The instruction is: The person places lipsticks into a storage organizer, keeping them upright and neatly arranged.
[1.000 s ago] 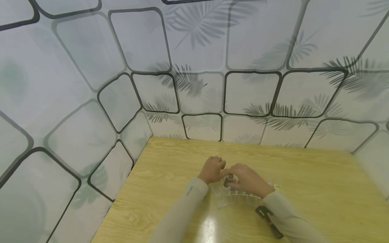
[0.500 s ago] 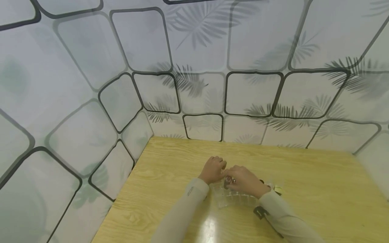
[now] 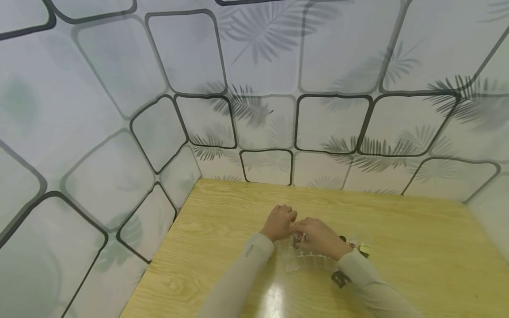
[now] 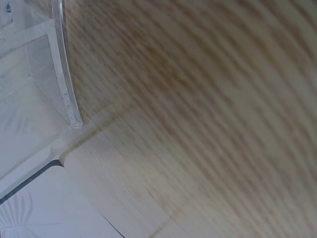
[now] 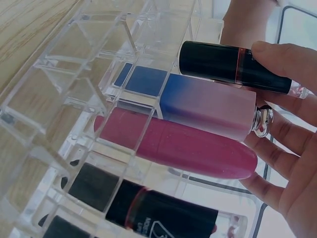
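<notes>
A clear plastic lipstick organizer (image 3: 308, 263) stands on the table in front of both hands. My right hand (image 3: 320, 238) is over it, and in the right wrist view its thumb and fingers pinch the clear end of a black lipstick tube (image 5: 210, 60) with a red band. The tube lies at an end compartment. Beside it sit a blue-to-pink lipstick (image 5: 213, 106) with a metal ring, a magenta tube (image 5: 198, 151) and another black tube (image 5: 163, 210). My left hand (image 3: 279, 223), fingers curled, holds the organizer's back left corner; its contact is partly hidden.
A dark object (image 3: 340, 279) lies on the table near the right sleeve, which covers most of it. A small yellow-topped item (image 3: 364, 248) shows at the organizer's right end. The wood table (image 3: 222, 212) meets patterned walls (image 3: 262, 119) behind and at left.
My right hand and sleeve have shifted slightly left and down. The sleeve now covers more of the dark object, and the yellow-topped item has come into view. The left hand stays put.
</notes>
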The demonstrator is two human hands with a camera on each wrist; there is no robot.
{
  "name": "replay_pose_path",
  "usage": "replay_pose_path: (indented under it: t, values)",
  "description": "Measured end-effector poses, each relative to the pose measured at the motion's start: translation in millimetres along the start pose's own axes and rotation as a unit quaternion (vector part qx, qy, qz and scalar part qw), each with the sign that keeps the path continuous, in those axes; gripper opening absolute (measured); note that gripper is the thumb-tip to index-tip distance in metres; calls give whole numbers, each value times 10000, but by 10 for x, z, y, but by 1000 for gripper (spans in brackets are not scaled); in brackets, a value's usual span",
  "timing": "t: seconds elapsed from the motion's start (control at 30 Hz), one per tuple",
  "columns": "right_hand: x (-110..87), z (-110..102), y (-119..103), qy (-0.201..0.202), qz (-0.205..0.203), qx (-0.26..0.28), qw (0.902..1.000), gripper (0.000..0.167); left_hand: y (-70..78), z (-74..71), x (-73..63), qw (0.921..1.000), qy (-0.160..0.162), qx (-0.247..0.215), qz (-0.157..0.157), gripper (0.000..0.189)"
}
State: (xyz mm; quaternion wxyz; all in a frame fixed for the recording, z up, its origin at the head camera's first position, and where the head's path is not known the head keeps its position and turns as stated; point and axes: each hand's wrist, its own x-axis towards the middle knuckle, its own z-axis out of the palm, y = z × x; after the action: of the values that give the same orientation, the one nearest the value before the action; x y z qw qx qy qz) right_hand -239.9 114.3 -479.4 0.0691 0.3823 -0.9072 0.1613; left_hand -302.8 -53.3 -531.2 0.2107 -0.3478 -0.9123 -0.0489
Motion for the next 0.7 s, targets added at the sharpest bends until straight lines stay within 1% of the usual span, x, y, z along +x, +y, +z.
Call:
replay_pose_path:
  t: [0.13,0.3,0.47,0.57,0.7]
  values:
    - [0,-6,-1,20,-99,36,9999,29,2,-14,-2,9999,120,79,72,25]
    - [-4,5,0,-46,-85,45,9999,24,0,-16,-8,9999,27,142,58,22]
    - [-7,7,-8,-153,-94,135,9997,20,-1,-12,-10,9999,38,147,58,20]
    - [-3,9,-19,-264,8,129,9996,21,3,-13,-12,9998,66,152,74,22]
    - [12,14,-41,-391,166,79,9991,19,8,-18,-12,9998,68,141,82,23]
